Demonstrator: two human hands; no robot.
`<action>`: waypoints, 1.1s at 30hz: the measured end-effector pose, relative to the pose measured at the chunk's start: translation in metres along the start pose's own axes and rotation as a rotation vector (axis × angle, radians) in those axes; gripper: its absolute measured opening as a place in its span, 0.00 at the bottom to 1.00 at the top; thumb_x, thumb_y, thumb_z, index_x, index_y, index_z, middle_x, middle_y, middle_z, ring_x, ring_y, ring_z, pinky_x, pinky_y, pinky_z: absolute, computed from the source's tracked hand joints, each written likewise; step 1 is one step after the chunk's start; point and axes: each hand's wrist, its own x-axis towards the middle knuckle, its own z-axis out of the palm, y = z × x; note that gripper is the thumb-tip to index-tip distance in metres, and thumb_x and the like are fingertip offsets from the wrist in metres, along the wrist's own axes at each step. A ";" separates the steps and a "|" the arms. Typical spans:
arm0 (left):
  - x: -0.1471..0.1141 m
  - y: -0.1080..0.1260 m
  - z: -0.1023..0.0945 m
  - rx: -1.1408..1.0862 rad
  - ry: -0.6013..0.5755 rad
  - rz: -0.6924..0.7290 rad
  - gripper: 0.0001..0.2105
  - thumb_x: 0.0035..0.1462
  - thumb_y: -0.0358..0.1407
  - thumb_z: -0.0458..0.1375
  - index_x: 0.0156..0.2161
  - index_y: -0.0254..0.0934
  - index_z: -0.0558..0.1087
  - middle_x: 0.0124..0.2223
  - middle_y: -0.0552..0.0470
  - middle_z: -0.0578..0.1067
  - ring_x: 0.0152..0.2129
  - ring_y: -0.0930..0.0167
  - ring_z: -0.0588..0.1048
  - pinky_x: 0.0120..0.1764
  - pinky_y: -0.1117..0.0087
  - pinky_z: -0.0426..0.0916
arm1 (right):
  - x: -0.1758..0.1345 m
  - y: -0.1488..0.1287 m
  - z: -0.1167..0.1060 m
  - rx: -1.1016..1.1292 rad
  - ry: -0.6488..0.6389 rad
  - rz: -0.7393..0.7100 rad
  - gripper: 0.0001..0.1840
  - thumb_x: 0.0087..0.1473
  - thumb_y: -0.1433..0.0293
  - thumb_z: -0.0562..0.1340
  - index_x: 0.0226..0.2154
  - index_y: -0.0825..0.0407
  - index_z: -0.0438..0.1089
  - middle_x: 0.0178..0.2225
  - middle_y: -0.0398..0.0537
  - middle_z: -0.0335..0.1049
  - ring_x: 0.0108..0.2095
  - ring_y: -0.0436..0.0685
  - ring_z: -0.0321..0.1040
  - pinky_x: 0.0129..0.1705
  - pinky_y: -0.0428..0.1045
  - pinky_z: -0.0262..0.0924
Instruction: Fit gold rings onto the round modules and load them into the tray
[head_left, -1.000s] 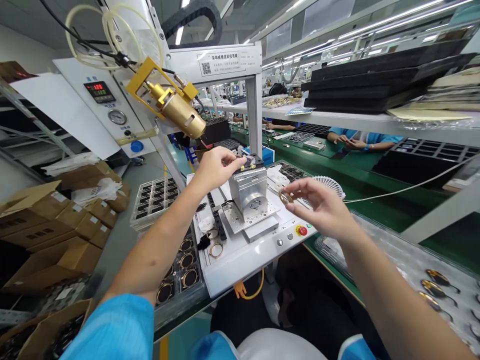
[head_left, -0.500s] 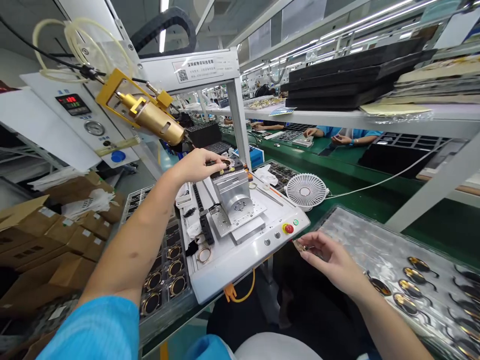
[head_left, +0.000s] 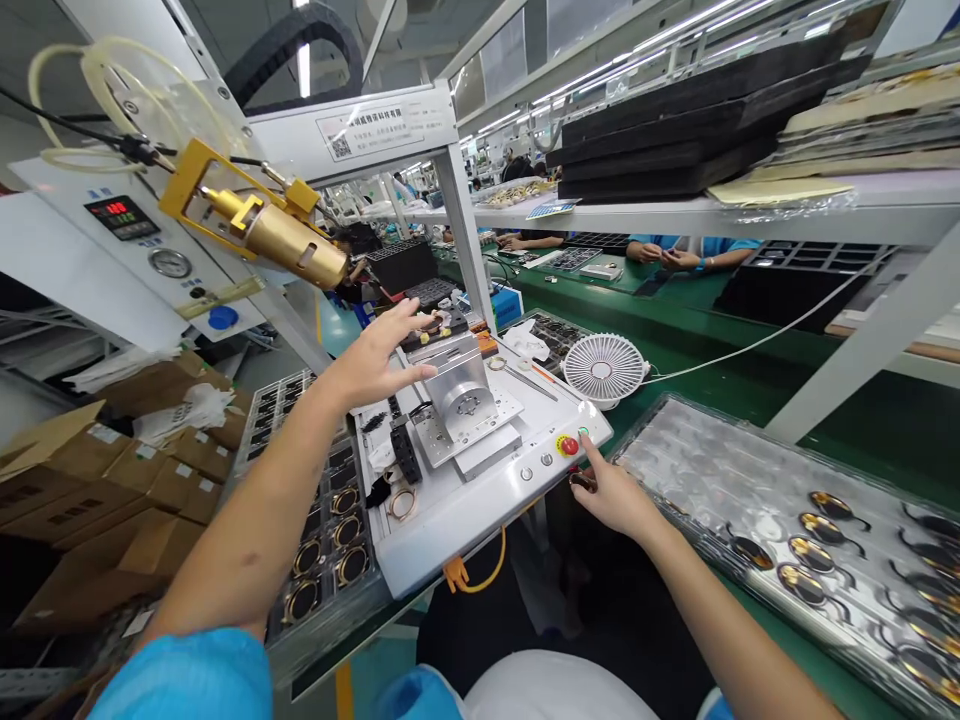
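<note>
My left hand (head_left: 379,360) is open, thumb and fingers spread, beside the metal fixture block (head_left: 461,385) on the white machine. The fingertips are near the dark holder (head_left: 448,328) on top of the block; the contact is hard to make out. My right hand (head_left: 616,492) reaches to the machine's front corner, its index finger stretched onto the green button (head_left: 583,431), just right of the red emergency knob (head_left: 570,447). The thumb and other fingers of that hand are curled around a small dark round part with a gold rim (head_left: 582,483), mostly hidden.
A gold dispenser cylinder (head_left: 296,245) hangs above the left hand. Trays of round gold-rimmed parts (head_left: 351,565) lie left of the machine. A white fan (head_left: 604,370) stands behind the right hand. A plastic-covered tray (head_left: 720,470) is at right. A co-worker's hands (head_left: 675,255) show across the bench.
My left hand has let go at the holder, spread its fingers and drawn back slightly. My right hand has moved up and left to the green button, index finger extended.
</note>
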 end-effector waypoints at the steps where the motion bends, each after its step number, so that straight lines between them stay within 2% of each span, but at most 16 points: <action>1: -0.012 0.009 0.003 -0.037 0.095 0.007 0.33 0.57 0.59 0.62 0.60 0.41 0.70 0.68 0.38 0.68 0.68 0.52 0.62 0.67 0.43 0.56 | 0.000 -0.001 0.002 -0.041 -0.012 0.003 0.48 0.60 0.67 0.60 0.75 0.58 0.38 0.43 0.56 0.78 0.43 0.68 0.75 0.46 0.58 0.65; 2: -0.027 0.020 0.010 -0.098 0.199 0.030 0.31 0.57 0.57 0.63 0.60 0.43 0.71 0.66 0.40 0.71 0.66 0.53 0.65 0.66 0.45 0.59 | -0.001 -0.001 0.004 -0.068 -0.012 0.008 0.48 0.61 0.67 0.60 0.75 0.57 0.36 0.44 0.57 0.78 0.44 0.69 0.75 0.46 0.58 0.64; 4: -0.064 0.046 0.039 -0.315 0.395 0.169 0.25 0.59 0.53 0.64 0.57 0.44 0.73 0.60 0.42 0.76 0.60 0.56 0.72 0.63 0.47 0.65 | 0.000 -0.002 0.003 -0.082 0.005 0.015 0.48 0.61 0.68 0.60 0.75 0.56 0.36 0.46 0.58 0.77 0.46 0.69 0.75 0.46 0.57 0.64; 6: -0.103 0.076 0.085 -0.569 0.331 0.197 0.19 0.60 0.47 0.65 0.53 0.42 0.76 0.54 0.42 0.79 0.54 0.58 0.77 0.58 0.51 0.71 | 0.003 -0.001 -0.001 -0.037 0.020 0.012 0.48 0.60 0.68 0.61 0.74 0.56 0.39 0.45 0.56 0.78 0.44 0.68 0.75 0.45 0.56 0.64; 7: -0.120 0.091 0.111 -0.672 0.211 0.106 0.18 0.59 0.44 0.67 0.53 0.42 0.76 0.53 0.42 0.80 0.52 0.58 0.78 0.56 0.53 0.73 | 0.004 0.000 -0.005 -0.002 0.019 0.009 0.48 0.59 0.69 0.62 0.74 0.56 0.40 0.42 0.54 0.78 0.42 0.66 0.75 0.44 0.56 0.64; 9: -0.148 0.119 0.165 -0.817 0.032 -0.245 0.15 0.61 0.40 0.66 0.52 0.43 0.78 0.51 0.42 0.82 0.49 0.60 0.80 0.55 0.55 0.74 | 0.001 0.002 -0.012 0.077 -0.006 0.004 0.47 0.56 0.70 0.64 0.73 0.56 0.45 0.35 0.49 0.78 0.37 0.63 0.75 0.42 0.54 0.65; 11: -0.165 0.142 0.212 -1.086 0.005 -0.542 0.16 0.62 0.42 0.65 0.53 0.41 0.77 0.50 0.40 0.82 0.48 0.59 0.81 0.55 0.54 0.74 | -0.010 0.003 -0.015 0.196 -0.056 -0.020 0.42 0.54 0.69 0.67 0.68 0.55 0.56 0.32 0.46 0.77 0.34 0.60 0.75 0.41 0.53 0.67; 14: -0.178 0.164 0.256 -1.506 0.037 -0.733 0.22 0.59 0.45 0.67 0.55 0.40 0.74 0.53 0.38 0.81 0.50 0.57 0.81 0.56 0.52 0.74 | -0.043 -0.003 -0.005 0.508 -0.143 -0.168 0.38 0.48 0.61 0.75 0.59 0.52 0.67 0.38 0.49 0.79 0.36 0.59 0.77 0.42 0.53 0.69; 17: -0.182 0.174 0.272 -1.750 0.121 -0.771 0.25 0.52 0.44 0.73 0.54 0.40 0.76 0.51 0.39 0.82 0.49 0.58 0.81 0.55 0.55 0.74 | -0.077 -0.016 0.016 0.713 -0.090 -0.319 0.45 0.40 0.52 0.80 0.57 0.49 0.68 0.43 0.51 0.80 0.41 0.60 0.78 0.48 0.55 0.70; 21: -0.178 0.176 0.274 -1.868 0.153 -0.846 0.22 0.45 0.39 0.77 0.46 0.43 0.80 0.45 0.47 0.84 0.44 0.63 0.83 0.52 0.60 0.76 | -0.095 -0.029 0.040 0.690 0.082 -0.389 0.44 0.38 0.49 0.80 0.54 0.49 0.71 0.41 0.52 0.80 0.44 0.62 0.76 0.49 0.56 0.69; 24: -0.174 0.175 0.271 -1.877 0.103 -0.896 0.21 0.43 0.40 0.78 0.44 0.44 0.81 0.45 0.48 0.84 0.42 0.62 0.83 0.49 0.60 0.77 | -0.095 -0.028 0.034 0.579 0.108 -0.439 0.40 0.42 0.51 0.79 0.53 0.50 0.72 0.41 0.51 0.80 0.44 0.61 0.75 0.49 0.54 0.69; 26: -0.174 0.173 0.269 -1.848 0.094 -0.934 0.20 0.43 0.40 0.78 0.44 0.44 0.82 0.46 0.47 0.84 0.41 0.63 0.84 0.48 0.62 0.78 | -0.094 -0.018 0.013 0.434 0.102 -0.434 0.36 0.45 0.54 0.79 0.53 0.50 0.73 0.44 0.52 0.79 0.45 0.61 0.75 0.50 0.54 0.68; 28: -0.178 0.169 0.266 -1.817 0.097 -0.959 0.20 0.44 0.39 0.77 0.45 0.45 0.82 0.49 0.48 0.84 0.40 0.65 0.84 0.45 0.67 0.78 | -0.095 0.002 -0.020 0.232 0.163 -0.284 0.25 0.52 0.59 0.75 0.50 0.50 0.76 0.45 0.53 0.78 0.47 0.61 0.74 0.51 0.54 0.67; 30: -0.184 0.164 0.265 -1.796 0.099 -0.966 0.20 0.46 0.39 0.76 0.45 0.46 0.82 0.49 0.49 0.83 0.39 0.67 0.84 0.42 0.70 0.77 | -0.098 0.029 -0.056 -0.017 0.237 0.014 0.14 0.59 0.64 0.70 0.46 0.52 0.77 0.44 0.55 0.78 0.47 0.63 0.74 0.51 0.55 0.66; 31: -0.187 0.162 0.265 -1.791 0.097 -0.965 0.19 0.46 0.40 0.76 0.46 0.47 0.82 0.49 0.49 0.84 0.40 0.67 0.84 0.41 0.71 0.77 | -0.101 0.043 -0.072 -0.149 0.220 0.158 0.15 0.60 0.65 0.69 0.47 0.54 0.77 0.44 0.57 0.77 0.47 0.65 0.74 0.50 0.55 0.66; 33: -0.191 0.160 0.266 -1.786 0.095 -0.966 0.19 0.47 0.40 0.76 0.46 0.46 0.82 0.48 0.49 0.84 0.42 0.65 0.84 0.43 0.69 0.77 | -0.108 0.066 -0.092 -0.338 0.139 0.342 0.21 0.57 0.65 0.71 0.51 0.56 0.76 0.45 0.61 0.76 0.45 0.68 0.74 0.46 0.55 0.67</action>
